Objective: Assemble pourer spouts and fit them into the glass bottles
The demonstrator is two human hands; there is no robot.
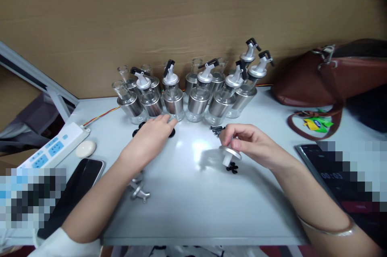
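Note:
My right hand [246, 142] is closed around a bottle pourer with a silver disc and white stopper [229, 155], tilted above the table. Just below that stopper lie small black parts [232, 168], and some black lever-like pieces [216, 130] are beside the fingers. Over a group of black round pieces [137, 128] reaches my left hand [154, 134], palm down with its fingers stretched out; what is under them is hidden. Loose silver pourer pieces [139, 192] lie near my left forearm. Behind both hands stand several glass bottles with steel bands [173, 101], many topped with silver pourers [206, 72].
A cardboard wall [181, 19] closes off the back. On the left are a power strip [56, 148], a white oval object [86, 149] and a phone [72, 192]. To the right lie a brown bag [305, 75], a green-yellow packet [319, 124] and a dark device with a timer display [329, 176].

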